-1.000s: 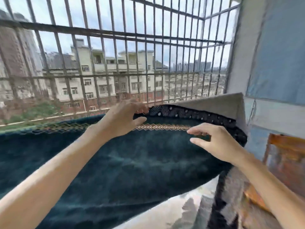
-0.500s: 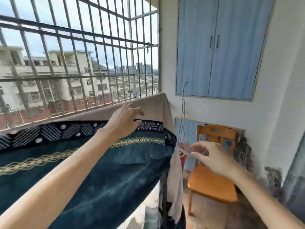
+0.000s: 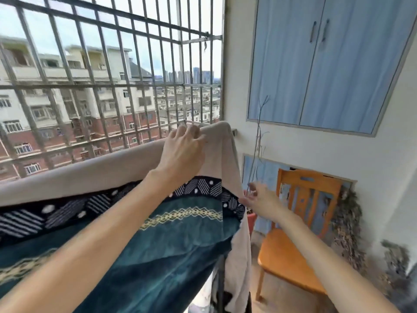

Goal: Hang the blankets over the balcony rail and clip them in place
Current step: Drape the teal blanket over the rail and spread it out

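Both our hands are at the right end of the rail (image 3: 234,132), where the blanket (image 3: 176,245) hangs draped over it, beige backing up. Our left hand (image 3: 182,154) sits atop the rail, fingers curled over the fold, gripping the blanket. Our right hand (image 3: 262,199), below the rail, meets the blanket's hanging edge, fingers loosely extended; whether it pinches anything we cannot tell. A chair (image 3: 293,256) stands beyond the rail's end.

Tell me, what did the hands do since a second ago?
The left hand slid right along the top fold of the blanket to its end corner. The right hand dropped from the top edge to the hanging side edge. The blanket stays draped.
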`<state>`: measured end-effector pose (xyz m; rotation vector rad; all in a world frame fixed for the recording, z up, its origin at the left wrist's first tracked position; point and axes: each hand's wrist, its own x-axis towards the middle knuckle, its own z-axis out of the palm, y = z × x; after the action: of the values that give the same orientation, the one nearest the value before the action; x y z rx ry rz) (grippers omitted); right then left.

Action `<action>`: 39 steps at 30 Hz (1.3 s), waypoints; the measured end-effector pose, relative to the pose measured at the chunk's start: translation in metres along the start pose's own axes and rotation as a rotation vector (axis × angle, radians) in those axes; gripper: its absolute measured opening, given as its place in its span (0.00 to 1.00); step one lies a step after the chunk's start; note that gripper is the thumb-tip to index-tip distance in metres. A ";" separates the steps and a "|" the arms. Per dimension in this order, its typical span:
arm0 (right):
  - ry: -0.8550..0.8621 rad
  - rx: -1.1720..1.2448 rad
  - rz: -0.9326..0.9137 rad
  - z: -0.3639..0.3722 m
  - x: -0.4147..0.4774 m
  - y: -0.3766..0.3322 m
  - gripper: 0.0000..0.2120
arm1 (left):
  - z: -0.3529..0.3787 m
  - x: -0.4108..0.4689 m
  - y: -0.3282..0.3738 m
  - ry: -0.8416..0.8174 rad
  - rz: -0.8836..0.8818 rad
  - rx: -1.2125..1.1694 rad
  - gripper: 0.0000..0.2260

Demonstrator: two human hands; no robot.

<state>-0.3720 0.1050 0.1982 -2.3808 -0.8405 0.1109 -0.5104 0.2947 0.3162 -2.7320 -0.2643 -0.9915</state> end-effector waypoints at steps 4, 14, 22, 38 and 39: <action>0.020 0.091 -0.057 0.037 0.025 0.025 0.18 | 0.036 -0.022 0.017 0.175 0.085 -0.134 0.12; 0.008 0.261 -0.108 0.042 0.029 0.121 0.13 | 0.170 -0.131 0.113 -0.524 -0.245 -0.411 0.08; 0.061 0.487 -0.187 -0.031 0.055 0.133 0.10 | 0.234 -0.127 0.178 -0.802 -0.757 -0.238 0.47; -0.045 0.617 -0.232 -0.043 0.069 0.169 0.09 | 0.244 -0.127 0.233 -0.649 -0.725 -0.350 0.30; -0.144 0.578 -0.195 -0.024 0.068 0.181 0.10 | 0.245 -0.134 0.229 -0.673 -0.751 -0.339 0.29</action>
<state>-0.2127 0.0213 0.1226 -1.7585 -0.9498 0.3934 -0.4071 0.1282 0.0128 -3.2517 -1.4222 -0.1712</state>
